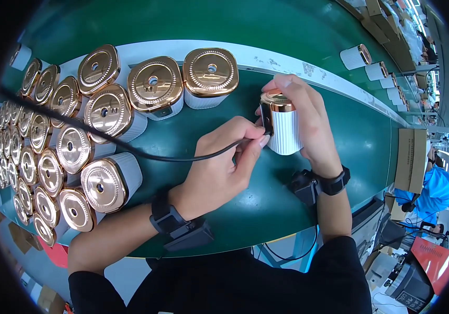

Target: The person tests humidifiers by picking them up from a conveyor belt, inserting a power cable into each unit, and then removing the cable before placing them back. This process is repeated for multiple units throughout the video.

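Observation:
A white ribbed canister with a shiny gold top (285,131) stands on the green bench in front of me. My right hand (311,115) wraps round its far right side, fingers over the gold top. Between the thumb and fingers of my left hand (224,157) is the end of a black cable (172,158), pressed against the dark panel (267,118) on the canister's left side. My fingertips hide the cable's plug and where it meets the panel. The cable arcs away to the upper left.
Many like canisters (104,187) crowd the bench's left side, gold ends showing a central hole. More stand in a row on the green surface (356,56) beyond the white rail (308,69). A cardboard box (411,159) is at the right edge; a person in blue (436,188) is farther right.

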